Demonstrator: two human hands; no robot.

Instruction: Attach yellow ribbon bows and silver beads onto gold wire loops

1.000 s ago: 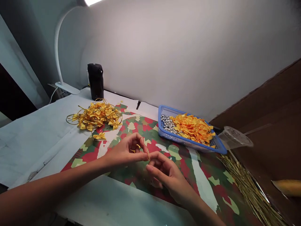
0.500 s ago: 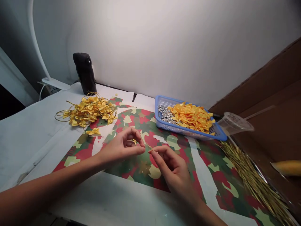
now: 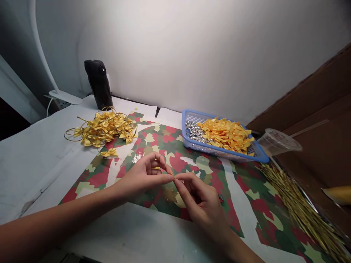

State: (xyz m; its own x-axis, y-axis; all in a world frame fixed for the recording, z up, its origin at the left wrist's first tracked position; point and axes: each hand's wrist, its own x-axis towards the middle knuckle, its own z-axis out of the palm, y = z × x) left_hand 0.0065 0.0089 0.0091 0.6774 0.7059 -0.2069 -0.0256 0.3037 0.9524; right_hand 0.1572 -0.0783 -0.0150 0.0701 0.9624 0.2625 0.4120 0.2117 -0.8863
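My left hand (image 3: 152,171) is closed, its thumb and forefinger pinched together above the camouflage-patterned sheet (image 3: 170,133). My right hand (image 3: 203,195) is pinched too, and its fingertips meet those of the left. Between them is a thin gold wire, mostly covered by the fingers. A bit of yellow shows behind my left fingers, and a small shiny spot sits by my right forefinger. To the left lies a tangled pile of gold wires with yellow ribbon flowers (image 3: 109,126).
A blue basket (image 3: 184,124) at the back right holds silver beads (image 3: 195,131) and yellow ribbon pieces (image 3: 227,133). Beside it are a clear plastic cup (image 3: 279,140) and a bundle of gold wire stems (image 3: 298,208). A black device (image 3: 98,84) and a white lamp (image 3: 65,97) stand back left.
My hands have come together so that the fingertips touch; before, a gap lay between them and a thin gold strand stuck up from my right fingertips. The view has shifted slightly.
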